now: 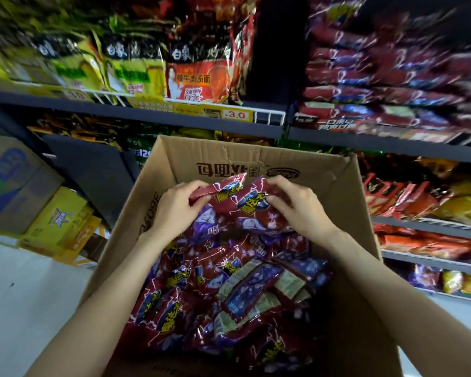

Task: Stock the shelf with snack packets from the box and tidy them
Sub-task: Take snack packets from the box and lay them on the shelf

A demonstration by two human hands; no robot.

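An open cardboard box (346,202) stands below me, holding several red and purple snack packets (229,289) in a loose heap. Both my hands reach into its far end. My left hand (177,208) grips the top edge of one red packet (218,190). My right hand (297,205) grips a second red packet (253,197) right beside it. The two packets are lifted above the heap and touch each other. On the shelf at upper right lie stacked rows of the same red packets (378,102), blurred by motion.
Shelves run across the back with a wire front rail (269,115) and a yellow price tag (237,115). Yellow and red noodle bags (201,77) stand at upper left. Cartons (60,224) sit on the floor at left. More snack bags (419,197) fill lower right shelves.
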